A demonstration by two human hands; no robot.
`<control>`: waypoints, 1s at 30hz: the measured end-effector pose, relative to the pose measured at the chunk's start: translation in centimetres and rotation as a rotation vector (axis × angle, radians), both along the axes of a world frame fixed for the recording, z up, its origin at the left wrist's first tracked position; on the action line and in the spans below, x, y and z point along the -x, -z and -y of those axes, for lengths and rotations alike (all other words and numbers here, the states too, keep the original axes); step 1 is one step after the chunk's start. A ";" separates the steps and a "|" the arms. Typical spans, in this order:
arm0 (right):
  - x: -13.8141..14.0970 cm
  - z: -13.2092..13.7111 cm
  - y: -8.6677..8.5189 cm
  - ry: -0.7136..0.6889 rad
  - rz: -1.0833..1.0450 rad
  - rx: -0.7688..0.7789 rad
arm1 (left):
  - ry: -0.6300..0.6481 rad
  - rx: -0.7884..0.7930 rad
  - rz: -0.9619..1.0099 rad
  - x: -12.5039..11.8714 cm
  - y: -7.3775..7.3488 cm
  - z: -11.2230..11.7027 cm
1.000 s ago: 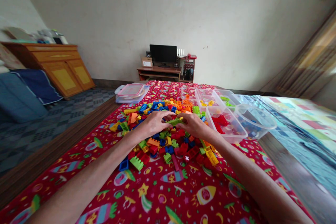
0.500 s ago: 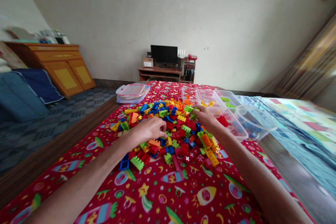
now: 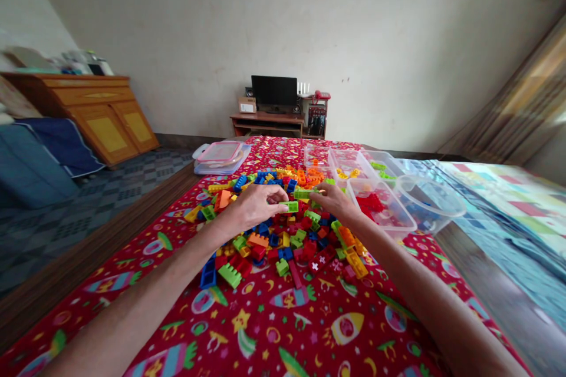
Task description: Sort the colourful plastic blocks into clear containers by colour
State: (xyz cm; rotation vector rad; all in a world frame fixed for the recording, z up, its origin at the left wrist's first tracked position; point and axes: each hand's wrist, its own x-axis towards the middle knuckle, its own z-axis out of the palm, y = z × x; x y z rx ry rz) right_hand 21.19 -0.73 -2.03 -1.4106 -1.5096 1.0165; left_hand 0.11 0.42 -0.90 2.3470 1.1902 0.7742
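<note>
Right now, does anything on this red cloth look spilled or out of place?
Yes: loose plastic building bricks lie scattered in a heap on the red rocket-print cloth, outside the clear box of red bricks beside them, as if spilled.

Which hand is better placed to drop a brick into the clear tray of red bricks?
Probably the right: the right hand grips a green brick beside the clear tray, while the left hand, holding a second green brick, sits farther off over the brick pile.

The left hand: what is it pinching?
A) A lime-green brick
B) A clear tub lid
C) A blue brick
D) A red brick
A: the left hand grips a lime-green brick in its fingertips, just above the heap of bricks.
</note>
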 end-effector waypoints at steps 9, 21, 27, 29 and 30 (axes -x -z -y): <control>1.2 1.4 -0.7 -0.209 -0.156 0.102 | 0.004 -0.239 0.113 -0.7 2.3 -0.8; 1.2 1.0 -0.4 -0.200 -0.082 0.088 | 0.082 -0.375 0.084 -1.2 1.1 0.5; -0.6 -0.3 -0.5 -0.080 0.079 -0.124 | 0.083 -0.435 0.052 -1.1 0.8 0.6; -2.2 -0.7 -1.2 -0.001 0.114 -0.189 | 0.084 -0.433 0.023 -1.0 0.9 0.6; -3.2 -0.8 -1.6 0.034 0.125 -0.218 | 0.086 -0.429 0.010 -1.0 0.9 0.6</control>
